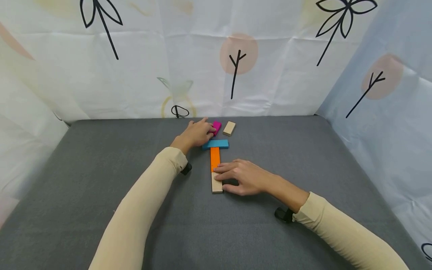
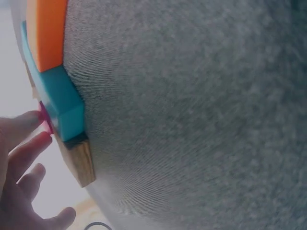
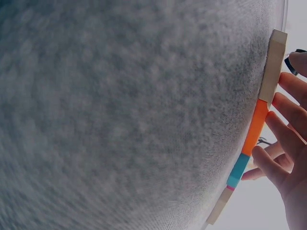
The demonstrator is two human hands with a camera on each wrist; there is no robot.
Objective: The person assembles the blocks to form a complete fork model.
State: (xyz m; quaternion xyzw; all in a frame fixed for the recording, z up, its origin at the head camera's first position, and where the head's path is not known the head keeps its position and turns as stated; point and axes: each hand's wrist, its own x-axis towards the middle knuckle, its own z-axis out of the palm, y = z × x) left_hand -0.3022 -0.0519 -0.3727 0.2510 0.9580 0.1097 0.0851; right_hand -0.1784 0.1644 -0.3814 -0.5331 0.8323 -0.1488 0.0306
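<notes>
My left hand (image 1: 197, 133) pinches a pink block (image 1: 216, 128) between thumb and forefinger, with the other fingers spread. Just in front of it lies a flat blue block (image 1: 219, 143), crosswise. An orange block (image 1: 215, 157) runs toward me from the blue one, and a plain wooden block (image 1: 217, 185) continues its line. My right hand (image 1: 244, 177) rests its fingertips along the orange and wooden blocks, with fingers extended. In the left wrist view, another wooden block (image 2: 82, 164) stands by the blue block's end; my left hand hides it in the head view.
A loose wooden block (image 1: 229, 128) lies right of the pink one, near the back edge of the grey cloth-covered table (image 1: 101, 187). Patterned white curtains (image 1: 199, 56) hang behind and at both sides.
</notes>
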